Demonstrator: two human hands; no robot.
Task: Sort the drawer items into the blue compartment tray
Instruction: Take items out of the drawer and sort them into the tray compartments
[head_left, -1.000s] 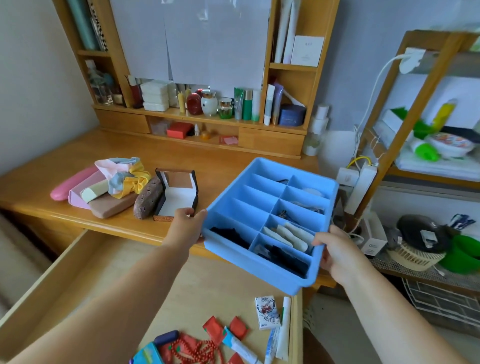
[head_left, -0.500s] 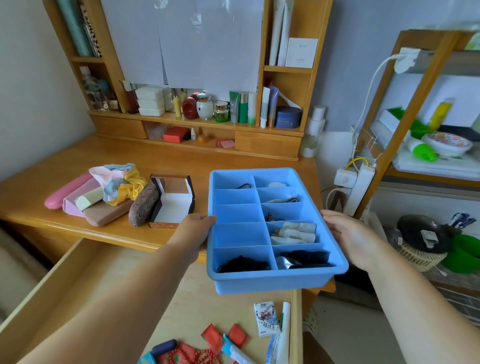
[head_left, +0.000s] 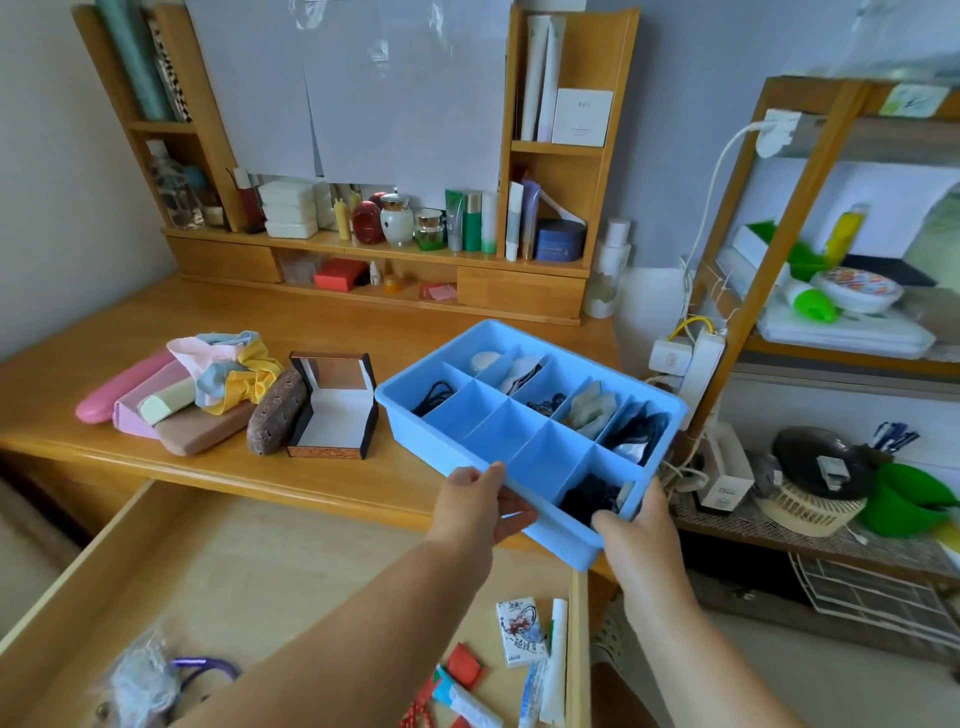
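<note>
Both hands (head_left: 561, 514) gripping blue tray (head_left: 415, 410) above wooden desk (head_left: 405, 338), open drawer (head_left: 291, 561)

Wooden desk (head_left: 363, 332), pile of pouches (head_left: 176, 400), open box (head_left: 332, 415), blue tray (head_left: 441, 421) at its edge

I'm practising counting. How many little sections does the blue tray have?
10. The blue tray has two rows of five, side by side along its length; none look hidden.
</note>
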